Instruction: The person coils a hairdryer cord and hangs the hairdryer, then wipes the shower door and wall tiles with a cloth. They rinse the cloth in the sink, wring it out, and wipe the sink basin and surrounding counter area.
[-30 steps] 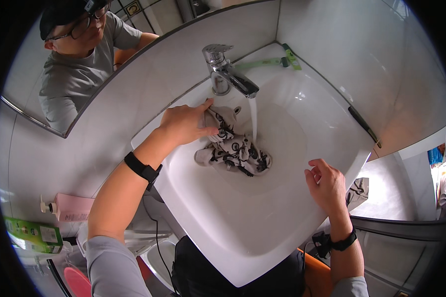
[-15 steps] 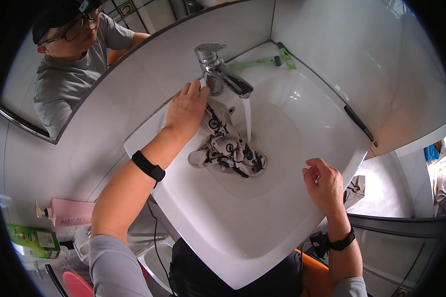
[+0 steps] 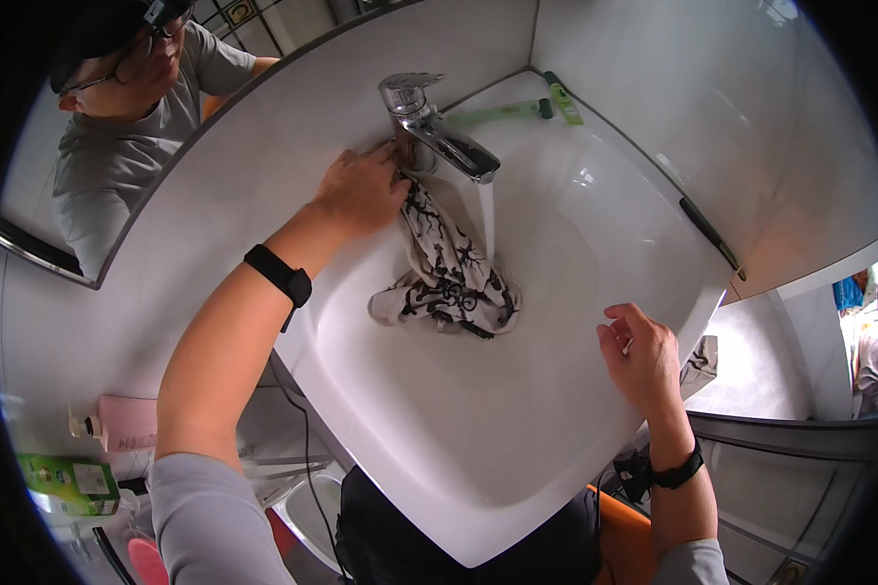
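Note:
A wet, pale cloth with a dark printed pattern lies bunched in the white sink. One end of it stretches up the basin wall to my left hand, whose fingers are closed on it beside the tap's base. Part of that grip is hidden behind the hand. Water runs from the chrome tap down next to the cloth. Over the sink's right side hovers my right hand, loosely curled, with thumb and fingers apart and nothing in it.
A green razor and a small green tube lie on the back ledge. Along the right rim rests a dark, slim stick. A pink pump bottle and a green pack stand at lower left. Mirrors flank the sink.
My left hand has shifted slightly left and lower beside the tap. The cloth's upper part is pulled longer and straighter toward it. My right hand has barely moved; water keeps running.

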Motion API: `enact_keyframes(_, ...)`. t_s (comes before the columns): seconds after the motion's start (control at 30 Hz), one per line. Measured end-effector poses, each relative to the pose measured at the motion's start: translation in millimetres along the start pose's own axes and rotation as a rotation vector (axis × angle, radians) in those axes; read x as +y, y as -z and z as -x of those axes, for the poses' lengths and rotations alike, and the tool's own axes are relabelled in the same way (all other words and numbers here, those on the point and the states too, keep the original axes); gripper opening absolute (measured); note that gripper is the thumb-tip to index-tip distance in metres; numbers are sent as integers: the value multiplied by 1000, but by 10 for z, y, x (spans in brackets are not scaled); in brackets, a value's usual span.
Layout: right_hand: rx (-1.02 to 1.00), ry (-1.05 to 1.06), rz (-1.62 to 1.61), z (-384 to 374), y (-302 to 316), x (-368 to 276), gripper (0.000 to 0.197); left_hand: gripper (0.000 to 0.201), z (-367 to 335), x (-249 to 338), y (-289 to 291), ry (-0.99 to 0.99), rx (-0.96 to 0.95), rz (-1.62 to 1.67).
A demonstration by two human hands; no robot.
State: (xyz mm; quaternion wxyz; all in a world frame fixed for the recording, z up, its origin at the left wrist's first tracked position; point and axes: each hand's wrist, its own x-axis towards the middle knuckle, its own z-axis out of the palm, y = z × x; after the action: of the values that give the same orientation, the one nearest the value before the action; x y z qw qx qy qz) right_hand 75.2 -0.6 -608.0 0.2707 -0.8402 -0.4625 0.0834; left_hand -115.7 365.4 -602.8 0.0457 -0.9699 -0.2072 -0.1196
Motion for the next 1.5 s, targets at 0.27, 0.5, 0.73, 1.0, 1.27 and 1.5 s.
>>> enact_keyframes(0.27,9,-9,24,31,20,29,19,43,443,293,309,-12,-192,133)
enact_keyframes(0.5,-6,12,29,36,27,1,19,42,229,204,182,12,-115,63)
enact_keyframes(0.73,-5,12,34,41,-4,25,19,39,165,281,335,137,-248,39)
enact_keyframes(1.0,5,22,14,23,5,6,18,29,497,494,61,-72,-88,-209)
enact_keyframes(1.27,-4,-36,-3,-5,23,7,20,15,69,1138,-330,-104,-280,-22)
enact_keyframes(1.5,-475,-55,-71,-169,3,-124,43,72,429,1417,-652,43,-675,45)
